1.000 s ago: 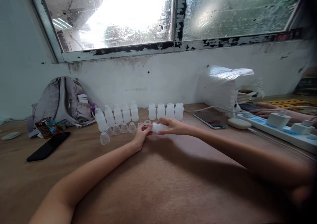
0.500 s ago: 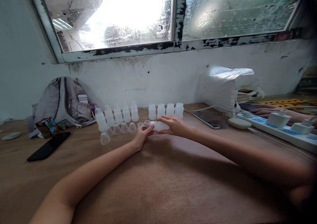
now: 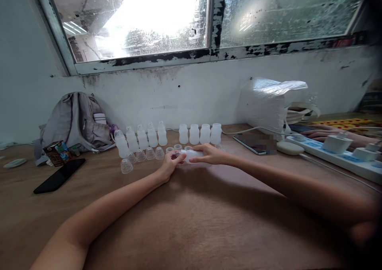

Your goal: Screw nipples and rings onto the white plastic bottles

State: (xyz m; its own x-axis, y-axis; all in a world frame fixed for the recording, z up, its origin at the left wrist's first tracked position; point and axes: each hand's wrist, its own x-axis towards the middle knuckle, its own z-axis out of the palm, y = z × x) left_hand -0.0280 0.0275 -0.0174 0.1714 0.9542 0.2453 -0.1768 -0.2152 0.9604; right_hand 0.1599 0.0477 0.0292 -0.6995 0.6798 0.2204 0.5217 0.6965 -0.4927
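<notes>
A translucent white baby bottle (image 3: pixel 193 154) lies sideways between my hands, just above the table. My right hand (image 3: pixel 211 154) is closed round its body from the right. At the bottle's left end, my left hand (image 3: pixel 170 164) pinches a clear part there, partly hidden by the fingers. Right behind the hands sit small round rings (image 3: pixel 178 147). Several bottles with teats (image 3: pixel 142 138) stand in a row at the back left, clear domed caps (image 3: pixel 141 155) in front of them. Behind my right hand stand several open-topped bottles (image 3: pixel 194 134).
A grey backpack (image 3: pixel 74 121), a small carton (image 3: pixel 56 152) and a black phone (image 3: pixel 59 177) are on the left. To the right are another phone (image 3: pixel 253 143), a white packet (image 3: pixel 264 109), a power strip (image 3: pixel 343 154) with plugs, and another person's hand (image 3: pixel 325 133).
My right hand has shifted slightly down and its fingers lie flatter along the bottle. A ring behind it has come into view. My left hand stays in place.
</notes>
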